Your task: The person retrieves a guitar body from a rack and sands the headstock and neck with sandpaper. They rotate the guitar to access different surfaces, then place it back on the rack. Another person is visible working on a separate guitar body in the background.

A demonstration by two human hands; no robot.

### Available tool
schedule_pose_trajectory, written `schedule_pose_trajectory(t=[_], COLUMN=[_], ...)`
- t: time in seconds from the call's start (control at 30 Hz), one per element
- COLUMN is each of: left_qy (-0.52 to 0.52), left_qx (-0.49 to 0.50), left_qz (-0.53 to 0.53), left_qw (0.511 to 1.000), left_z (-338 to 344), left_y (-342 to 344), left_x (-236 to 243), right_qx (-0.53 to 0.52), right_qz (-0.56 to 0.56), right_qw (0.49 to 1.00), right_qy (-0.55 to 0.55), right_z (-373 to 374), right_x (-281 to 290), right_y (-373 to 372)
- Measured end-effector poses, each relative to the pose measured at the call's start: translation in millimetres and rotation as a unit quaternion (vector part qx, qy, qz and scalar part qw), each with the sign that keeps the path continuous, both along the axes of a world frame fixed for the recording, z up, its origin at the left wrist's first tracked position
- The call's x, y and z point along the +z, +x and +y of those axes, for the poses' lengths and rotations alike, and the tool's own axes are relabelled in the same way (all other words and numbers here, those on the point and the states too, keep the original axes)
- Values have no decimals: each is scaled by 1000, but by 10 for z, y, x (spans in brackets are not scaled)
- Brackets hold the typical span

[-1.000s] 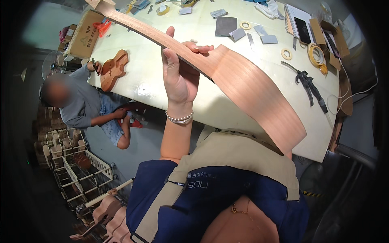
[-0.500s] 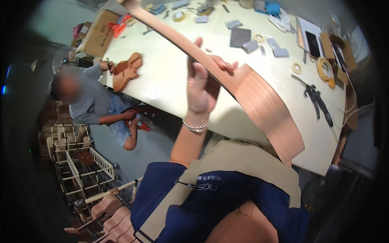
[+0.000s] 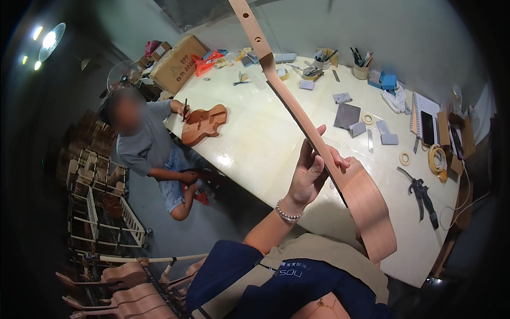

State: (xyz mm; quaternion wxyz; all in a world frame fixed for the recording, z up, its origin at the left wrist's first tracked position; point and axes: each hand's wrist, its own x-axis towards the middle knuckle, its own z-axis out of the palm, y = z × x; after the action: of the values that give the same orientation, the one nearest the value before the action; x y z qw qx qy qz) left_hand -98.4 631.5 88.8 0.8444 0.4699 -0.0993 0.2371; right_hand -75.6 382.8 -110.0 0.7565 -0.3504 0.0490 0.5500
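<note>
An unfinished wooden guitar [image 3: 369,210] with bare, pale wood is held up slantwise in front of me. Its head [image 3: 249,26], with round holes, points to the far side; the curved side of its body is nearest me. My left hand [image 3: 313,173] is closed around the neck [image 3: 300,109] close to the body, thumb on one side and fingertips on the other. A dark edge strip runs along the neck. My right hand does not show; a small patch of skin appears under the body's near end, but I cannot tell which part it is.
Across the pale table [image 3: 255,159], a seated person [image 3: 149,138] holds a dark pen-like tool over a brown guitar body [image 3: 204,125]. To the right lie an air blow gun [image 3: 422,199], tape rolls [image 3: 436,159] and a phone [image 3: 426,127]. Guitar bodies [image 3: 130,290] hang on a rack.
The guitar stands steeper, and its head and holes have come into view. My left hand keeps its hold on the neck. The whole view has shifted, showing more of the wall.
</note>
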Motion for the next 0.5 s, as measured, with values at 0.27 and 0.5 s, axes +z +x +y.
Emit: schedule_pose_trajectory(t=[0.27,0.5], left_qy=[34,56], left_qx=[30,208], left_qz=[-26,-55], left_qw=[999,975], left_z=[141,557], left_y=[-100,-577], left_x=[95,719], right_qx=[21,30], right_qz=[-3,2], right_qw=[1000,999], right_qy=[-6,-27], right_z=[69,297], right_x=[-3,59], right_y=[123,237])
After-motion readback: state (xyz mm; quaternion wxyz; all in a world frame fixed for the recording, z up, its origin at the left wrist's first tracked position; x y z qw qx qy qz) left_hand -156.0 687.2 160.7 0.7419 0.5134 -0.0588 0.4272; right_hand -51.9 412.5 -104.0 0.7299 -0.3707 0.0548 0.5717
